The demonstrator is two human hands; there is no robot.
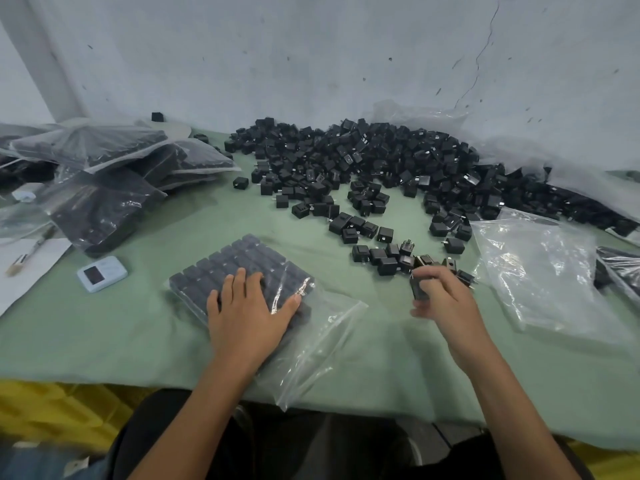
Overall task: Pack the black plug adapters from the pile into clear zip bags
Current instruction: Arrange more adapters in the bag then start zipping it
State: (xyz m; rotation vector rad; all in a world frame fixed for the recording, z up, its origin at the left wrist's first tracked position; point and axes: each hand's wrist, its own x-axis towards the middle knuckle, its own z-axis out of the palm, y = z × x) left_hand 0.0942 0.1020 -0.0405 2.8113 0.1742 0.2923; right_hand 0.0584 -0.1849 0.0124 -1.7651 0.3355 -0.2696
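Note:
A big pile of black plug adapters (pixel 367 161) spreads across the far middle and right of the green table (pixel 104 327). A clear zip bag (pixel 311 337) lies in front of me, its far half filled with neat rows of adapters. My left hand (pixel 247 313) lies flat on that bag, fingers spread, pressing the adapters down. My right hand (pixel 443 299) hovers at the near tip of the pile, fingers curled around a black adapter (pixel 419 287). Loose adapters (pixel 381 258) lie just beyond it.
Filled bags of adapters (pixel 114 181) are stacked at the left. Empty clear bags (pixel 547 271) lie at the right. A small pale blue device (pixel 102 273) sits left of the bag, a pen on white paper (pixel 31 254) further left. A yellow crate (pixel 52 414) stands below the table edge.

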